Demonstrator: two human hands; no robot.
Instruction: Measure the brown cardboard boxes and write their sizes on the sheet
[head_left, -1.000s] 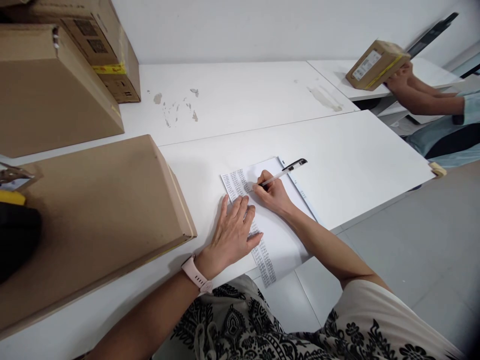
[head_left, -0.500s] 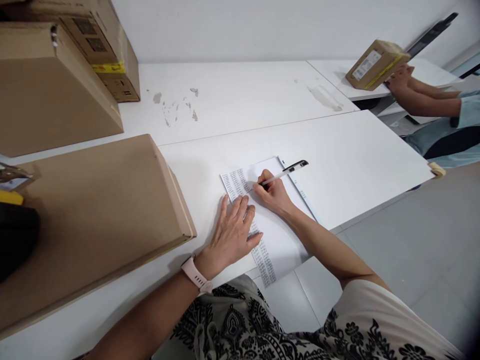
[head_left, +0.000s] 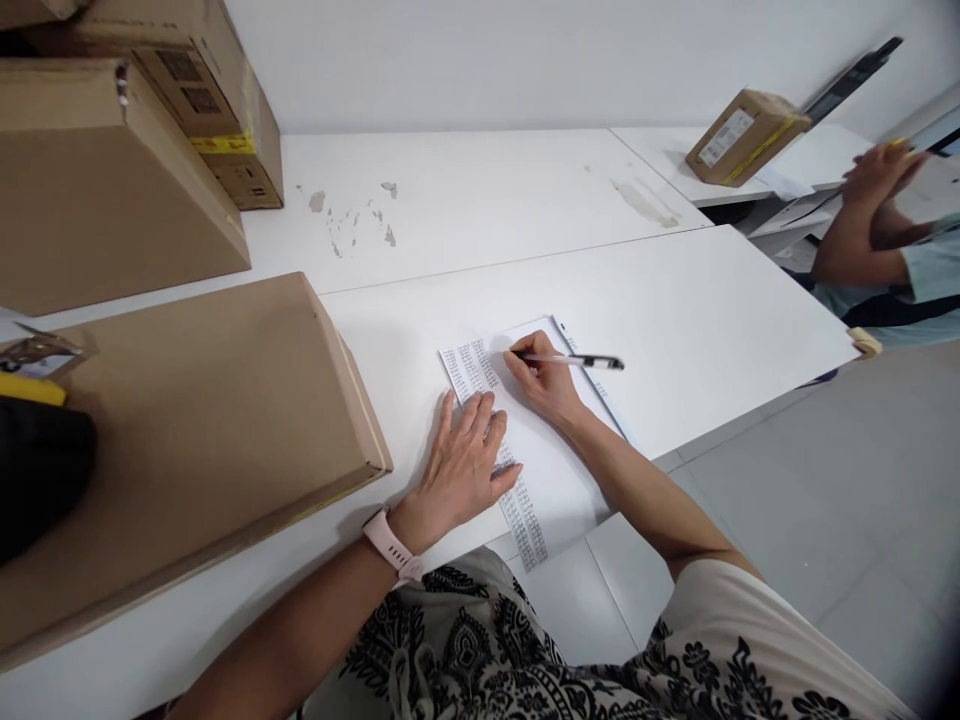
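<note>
My right hand [head_left: 546, 380] grips a pen [head_left: 592, 361] with a clear barrel and black cap end, which leans almost flat to the right. Its tip is hidden by my fingers, over the upper part of a white sheet of paper [head_left: 551, 470]. Columns of small dark printed or written marks run down the sheet's left side. Flat on those columns lies my left hand [head_left: 469, 455], fingers spread, pressing the paper to the white table. A pink watch band circles my left wrist. The sheet's lower end overhangs the table's front edge.
A large cardboard box [head_left: 202, 420] stands close on my left, with a black and yellow object [head_left: 45, 450] on it. More boxes [head_left: 112, 190] are stacked behind. At far right, a co-worker's hands [head_left: 881, 175] are near a small carton [head_left: 750, 137] on another table [head_left: 667, 150].
The pen has swung from slanting upward to nearly level, while my left hand stays put. The co-worker's hands have left the small carton and moved right.
</note>
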